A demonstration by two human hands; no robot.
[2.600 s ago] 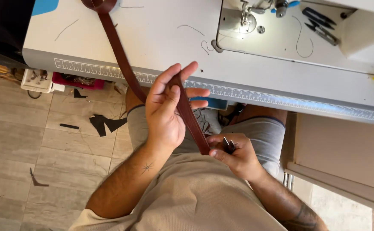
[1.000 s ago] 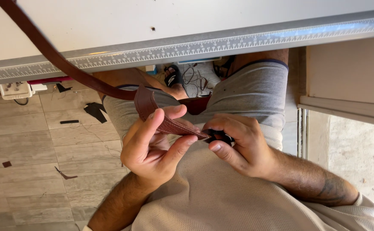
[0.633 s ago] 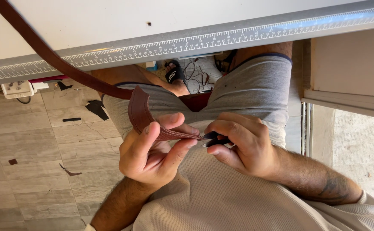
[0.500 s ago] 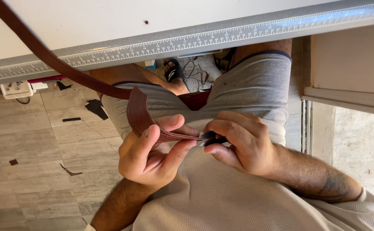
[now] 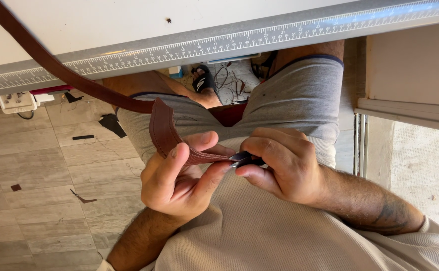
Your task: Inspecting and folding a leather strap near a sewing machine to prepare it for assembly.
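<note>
One white table (image 5: 129,25) w/ ruler edge, top cut off. One brown leather strap (image 5: 79,88) runs off it to the lap; far end out of frame. Left hand (image 5: 179,178) pinches strap end. Right hand (image 5: 285,168) clenched round a small dark tool (image 5: 244,159), mostly hidden.

Single head-worn view, looking steeply down, close over lap, table edge (image 5: 219,47) above

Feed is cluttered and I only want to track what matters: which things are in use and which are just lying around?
In use:
- long brown stitched leather strap, pinched by left hand
- small dark metal tool, gripped by right hand

Lying about:
- dark leather scraps on the tiled floor
- white power strip
- black sandal
</note>
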